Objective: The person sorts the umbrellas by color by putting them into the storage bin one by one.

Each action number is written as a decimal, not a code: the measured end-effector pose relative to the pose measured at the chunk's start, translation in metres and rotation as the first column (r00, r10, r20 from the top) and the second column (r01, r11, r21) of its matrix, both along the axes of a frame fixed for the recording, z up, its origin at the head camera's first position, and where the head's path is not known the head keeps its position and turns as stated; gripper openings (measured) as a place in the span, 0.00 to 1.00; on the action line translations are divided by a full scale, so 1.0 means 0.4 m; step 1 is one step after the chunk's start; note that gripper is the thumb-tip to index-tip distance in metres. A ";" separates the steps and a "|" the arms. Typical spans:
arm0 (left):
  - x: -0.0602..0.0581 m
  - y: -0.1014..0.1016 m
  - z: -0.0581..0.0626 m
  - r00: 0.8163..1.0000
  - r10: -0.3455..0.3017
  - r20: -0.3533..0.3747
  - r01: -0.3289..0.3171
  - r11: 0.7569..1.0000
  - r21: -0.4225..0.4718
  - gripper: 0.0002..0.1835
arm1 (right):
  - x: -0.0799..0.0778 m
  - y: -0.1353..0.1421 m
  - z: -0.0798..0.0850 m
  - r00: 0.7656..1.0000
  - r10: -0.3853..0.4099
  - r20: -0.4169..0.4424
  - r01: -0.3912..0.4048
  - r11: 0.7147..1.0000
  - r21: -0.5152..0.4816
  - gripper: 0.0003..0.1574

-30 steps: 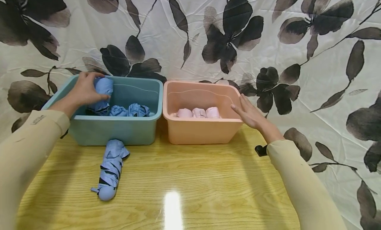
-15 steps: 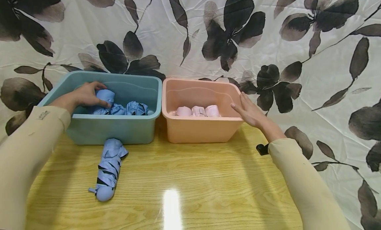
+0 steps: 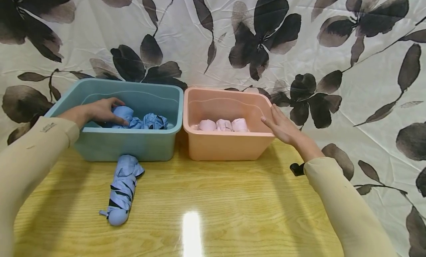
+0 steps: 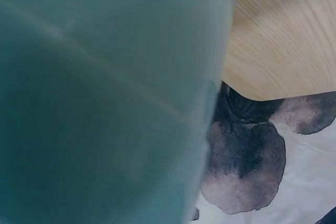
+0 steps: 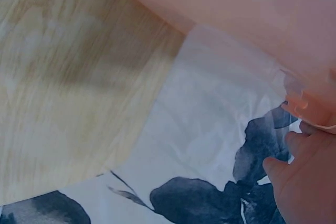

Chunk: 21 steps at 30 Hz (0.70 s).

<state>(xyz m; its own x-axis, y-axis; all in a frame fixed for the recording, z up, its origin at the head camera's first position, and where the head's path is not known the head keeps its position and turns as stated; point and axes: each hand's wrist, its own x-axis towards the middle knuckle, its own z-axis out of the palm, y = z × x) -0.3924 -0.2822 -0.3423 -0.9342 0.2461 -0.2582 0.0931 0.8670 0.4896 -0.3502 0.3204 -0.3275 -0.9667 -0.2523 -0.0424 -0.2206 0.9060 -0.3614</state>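
Note:
My left hand (image 3: 103, 111) reaches over the left rim into the teal bin (image 3: 129, 145). Its thumb and fingers grip a folded blue umbrella (image 3: 124, 112) low inside, beside more blue umbrellas (image 3: 155, 121). In the left wrist view the teal bin's wall (image 4: 115, 129) fills most of the picture and the hand is out of sight. With fingers straight, my right hand (image 3: 284, 128) rests against the right rim of the peach bin (image 3: 229, 148). The right wrist view shows that hand (image 5: 310, 182) at the peach bin's edge (image 5: 315, 109).
Another folded blue umbrella (image 3: 121, 190) lies on the wooden table (image 3: 233, 205) in front of the teal bin. Three pale pink rolled bundles (image 3: 224, 125) sit in the peach bin. A floral cloth (image 3: 199, 39) hangs right behind both bins.
My left hand has lowered the blue umbrella from rim height down into the teal bin, then shifted slightly right with it. The right hand has stayed at the peach bin's rim.

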 end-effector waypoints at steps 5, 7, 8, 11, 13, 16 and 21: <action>0.010 0.003 0.004 1.000 0.001 0.026 -0.001 1.000 0.005 0.48 | -0.001 -0.003 0.002 1.000 0.005 -0.001 -0.005 1.000 0.002 0.58; 0.010 0.003 0.007 1.000 -0.001 0.028 0.001 1.000 0.003 0.48 | 0.000 -0.002 0.001 1.000 0.003 0.002 -0.003 1.000 0.004 0.58; 0.009 0.004 0.008 0.999 -0.003 0.033 0.002 1.000 0.003 0.48 | 0.000 -0.002 0.001 1.000 0.001 0.004 -0.001 1.000 0.004 0.58; 0.006 0.002 0.013 0.999 -0.004 0.033 0.004 1.000 -0.007 0.47 | 0.002 -0.001 0.000 1.000 -0.002 0.004 0.002 1.000 0.002 0.58; 0.005 -0.001 0.013 0.999 -0.007 0.037 0.008 1.000 -0.004 0.47 | 0.003 -0.001 -0.001 1.000 -0.001 0.003 0.001 1.000 0.000 0.58; 0.008 -0.011 0.014 0.998 0.013 0.060 -0.014 1.000 0.015 0.47 | 0.003 -0.002 -0.002 1.000 0.002 -0.001 -0.002 1.000 -0.002 0.58; 0.010 -0.026 0.017 0.995 0.047 0.083 -0.050 0.998 0.040 0.50 | 0.003 -0.004 -0.001 1.000 0.002 -0.005 -0.002 1.000 0.004 0.58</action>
<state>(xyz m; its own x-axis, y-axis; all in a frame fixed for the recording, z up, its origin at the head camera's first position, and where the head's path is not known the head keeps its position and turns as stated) -0.3883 -0.2927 -0.3356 -0.9215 0.2136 -0.3242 0.0099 0.8478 0.5303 -0.3490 0.3188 -0.3280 -0.9664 -0.2543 -0.0386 -0.2244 0.9069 -0.3567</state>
